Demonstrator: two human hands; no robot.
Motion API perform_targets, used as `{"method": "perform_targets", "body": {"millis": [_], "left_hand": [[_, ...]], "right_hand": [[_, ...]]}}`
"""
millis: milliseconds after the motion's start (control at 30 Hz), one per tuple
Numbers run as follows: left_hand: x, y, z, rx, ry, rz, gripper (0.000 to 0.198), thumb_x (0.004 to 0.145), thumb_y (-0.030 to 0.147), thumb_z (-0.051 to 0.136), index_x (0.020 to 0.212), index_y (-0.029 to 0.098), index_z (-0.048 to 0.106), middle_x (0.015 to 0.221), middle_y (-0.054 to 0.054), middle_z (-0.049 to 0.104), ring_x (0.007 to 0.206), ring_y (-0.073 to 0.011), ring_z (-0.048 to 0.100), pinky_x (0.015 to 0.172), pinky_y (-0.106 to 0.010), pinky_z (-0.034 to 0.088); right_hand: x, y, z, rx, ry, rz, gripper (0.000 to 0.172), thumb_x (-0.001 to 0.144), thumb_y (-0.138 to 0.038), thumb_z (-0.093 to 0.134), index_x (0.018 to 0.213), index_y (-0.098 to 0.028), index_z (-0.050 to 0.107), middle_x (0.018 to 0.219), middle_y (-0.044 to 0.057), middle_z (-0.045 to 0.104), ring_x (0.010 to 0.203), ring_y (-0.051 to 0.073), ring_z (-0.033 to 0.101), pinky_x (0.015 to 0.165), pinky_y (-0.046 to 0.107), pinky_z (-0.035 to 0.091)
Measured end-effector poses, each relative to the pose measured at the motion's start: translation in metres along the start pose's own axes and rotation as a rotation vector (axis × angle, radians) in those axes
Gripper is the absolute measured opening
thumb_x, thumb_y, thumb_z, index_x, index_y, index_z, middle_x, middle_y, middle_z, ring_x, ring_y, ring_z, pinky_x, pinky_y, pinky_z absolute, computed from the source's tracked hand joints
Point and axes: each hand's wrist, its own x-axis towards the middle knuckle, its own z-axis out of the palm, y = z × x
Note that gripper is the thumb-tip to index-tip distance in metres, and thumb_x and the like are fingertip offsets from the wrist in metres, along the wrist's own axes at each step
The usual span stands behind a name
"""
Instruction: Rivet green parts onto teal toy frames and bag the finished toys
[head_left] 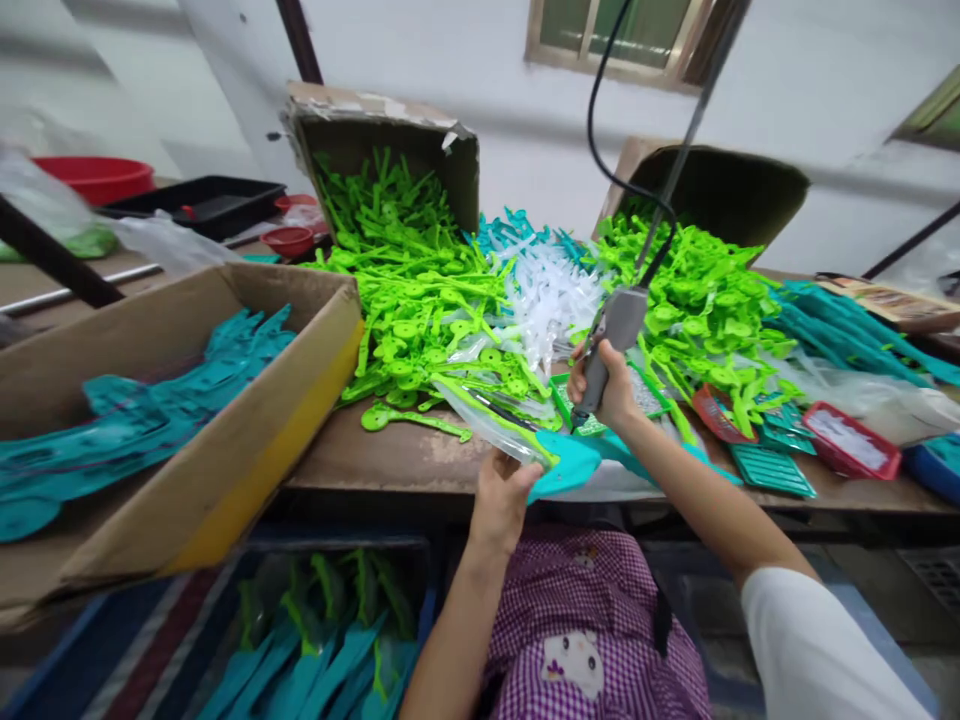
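My left hand (501, 500) is closed around a long plastic part (564, 466) with a teal end, a lime-green edge and a clear section. It is held tilted over the table's front edge. In my right hand (613, 390) is a grey electric screwdriver (624, 318), gripped by its body, tip down, just above the teal end; whether the tip touches it I cannot tell. A black cord (592, 120) runs up from the tool. Behind that hand sits a green tray (660, 402) of small metal pieces, partly hidden.
Heaps of lime-green parts (427, 300) spill from two tipped cartons (459, 180), with clear parts (551, 295) between them. A cardboard box (277, 450) of teal parts stands left. Below it, a blue crate (426, 580) holds teal-and-green pieces. A red tray (889, 462) lies right.
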Motion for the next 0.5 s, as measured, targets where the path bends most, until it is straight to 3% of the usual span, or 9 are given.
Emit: {"method": "perform_targets", "body": {"millis": [200, 300, 400, 500], "left_hand": [[0.010, -0.003, -0.051, -0.002, 0.097, -0.131, 0.052, 0.064, 0.032, 0.083, 0.110, 0.020, 0.062, 0.107, -0.006, 0.070, 0.085, -0.0161, 0.069, 0.074, -0.026, 0.056], [0.015, -0.004, -0.077, 0.125, 0.251, -0.160, 0.054, 0.066, 0.040, 0.083, 0.110, 0.018, 0.062, 0.089, -0.002, 0.069, 0.066, -0.0109, 0.066, 0.057, -0.020, 0.055], [0.013, -0.004, -0.103, 0.289, 0.382, -0.111, 0.052, 0.068, 0.054, 0.077, 0.099, 0.014, 0.065, 0.066, 0.004, 0.059, 0.047, -0.0084, 0.058, 0.042, -0.018, 0.048], [-0.001, -0.007, -0.119, 0.352, 0.409, -0.077, 0.050, 0.066, 0.056, 0.076, 0.092, 0.013, 0.067, 0.071, 0.001, 0.063, 0.057, -0.0104, 0.064, 0.054, -0.021, 0.055]], "right_hand": [[-0.007, 0.003, 0.016, -0.036, 0.140, -0.201, 0.046, 0.064, -0.067, 0.067, 0.076, -0.023, 0.059, 0.041, -0.006, 0.049, 0.033, 0.012, 0.046, 0.034, 0.025, 0.034], [-0.015, 0.010, 0.023, -0.012, 0.157, -0.283, 0.044, 0.064, -0.065, 0.068, 0.078, -0.024, 0.061, 0.042, -0.006, 0.051, 0.035, 0.013, 0.047, 0.037, 0.026, 0.036], [-0.019, 0.026, 0.029, -0.001, 0.149, -0.292, 0.041, 0.066, -0.062, 0.069, 0.079, -0.024, 0.061, 0.042, -0.006, 0.051, 0.035, 0.012, 0.048, 0.037, 0.025, 0.036], [-0.019, 0.042, 0.032, 0.016, 0.157, -0.306, 0.038, 0.069, -0.060, 0.067, 0.080, -0.023, 0.061, 0.043, -0.007, 0.050, 0.033, 0.012, 0.046, 0.035, 0.024, 0.035]]}}
